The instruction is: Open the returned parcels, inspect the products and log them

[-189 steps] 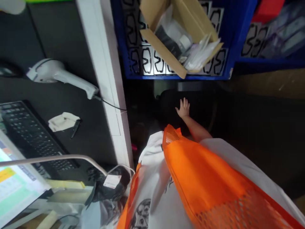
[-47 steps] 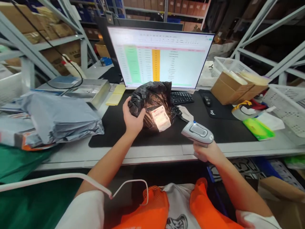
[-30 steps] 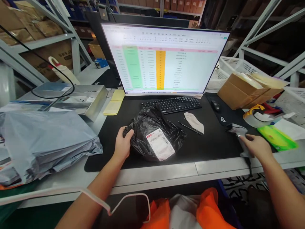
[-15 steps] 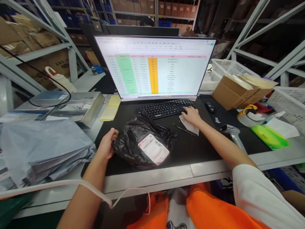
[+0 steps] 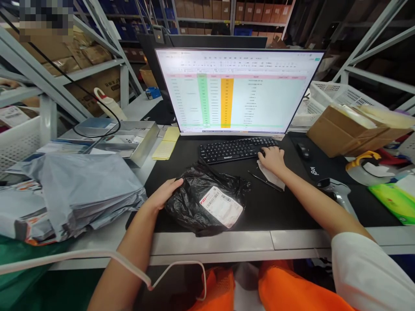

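My left hand (image 5: 166,193) grips the left edge of a black plastic mailing bag (image 5: 186,196), its fingertips partly hidden by the crumpled film. The bag lies on a black desk mat, and a white shipping label (image 5: 222,206) with barcodes faces up on it. My right hand (image 5: 272,159) rests open at the right end of a black keyboard (image 5: 230,151), fingers on the keys. Beneath that hand sits a scrap of pale paper (image 5: 272,176), with a thin dark pen (image 5: 266,181) beside it. Behind the keyboard, a monitor (image 5: 253,103) displays a spreadsheet with green and orange columns.
Grey mailing bags (image 5: 94,185) are piled at left, near a grey divided tray (image 5: 142,144) and yellow notepaper (image 5: 166,143). To the right are a mouse (image 5: 303,151), a barcode scanner (image 5: 339,192), a tape dispenser (image 5: 366,168) and cardboard boxes (image 5: 340,129). A white cable (image 5: 97,255) crosses in front.
The view has turned left. My left hand has shifted from the bag's side edge to lie higher along it, fingers straighter. On the screen the green column has become narrower.
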Available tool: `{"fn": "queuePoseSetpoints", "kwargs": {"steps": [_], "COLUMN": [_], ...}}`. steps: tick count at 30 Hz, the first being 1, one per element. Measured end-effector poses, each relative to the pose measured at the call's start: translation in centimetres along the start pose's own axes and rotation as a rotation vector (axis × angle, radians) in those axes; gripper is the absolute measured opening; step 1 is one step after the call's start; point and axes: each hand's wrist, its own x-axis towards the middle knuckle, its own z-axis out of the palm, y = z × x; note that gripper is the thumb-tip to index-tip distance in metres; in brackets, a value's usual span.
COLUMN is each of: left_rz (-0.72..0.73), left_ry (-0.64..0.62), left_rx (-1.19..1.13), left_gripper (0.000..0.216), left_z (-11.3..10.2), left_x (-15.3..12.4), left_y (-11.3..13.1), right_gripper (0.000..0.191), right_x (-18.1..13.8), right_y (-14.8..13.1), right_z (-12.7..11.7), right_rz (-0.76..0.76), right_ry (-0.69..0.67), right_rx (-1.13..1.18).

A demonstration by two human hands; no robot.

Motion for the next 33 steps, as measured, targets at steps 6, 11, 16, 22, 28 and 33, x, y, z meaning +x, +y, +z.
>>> {"fn": "queuePoseSetpoints", "kwargs": {"steps": [6, 11, 16, 22, 28, 33], "left_rz": [0.166, 0.084, 0.122, 0.128, 0.335, 0.606], "left_ry": [0.051, 0.015, 0.025, 0.125, 0.335, 0.406], "left_rx": [0.104, 0.185, 0.239, 0.342, 0.482, 0.518], "left_gripper": [0.071, 0.059, 0.055, 0.064, 0.052, 0.048], "left_z": [0.2, -0.6, -0.8, 1.2, 4.1, 6.4], "left_x": [0.7, 1.0, 1.0, 1.6, 0.0, -3.4], "left_y": [-0.5, -0.8, -0.8, 1.4, 6.9, 10.8], "right_gripper": [0.050, 0.049, 0.035, 0.029, 0.027, 0.029], "right_x": [-1.1, -3.1, -9.6, -12.3, -12.0, -15.5], "right_y": [-0.7, -0.4, -0.5, -0.8, 1.1, 1.8], "right_z": [-0.2, -2.7, -4.3, -3.0, -3.9, -8.7], "right_rz": [0.028, 0.002, -0.183, -0.148, -0.099, -0.013], "right_ry": [-0.029, -0.056, -0.201, -0.214, -0.127, 0.220], "right_rx": [0.029, 0.054, 0.057, -0.030, 0.098, 0.383]}}
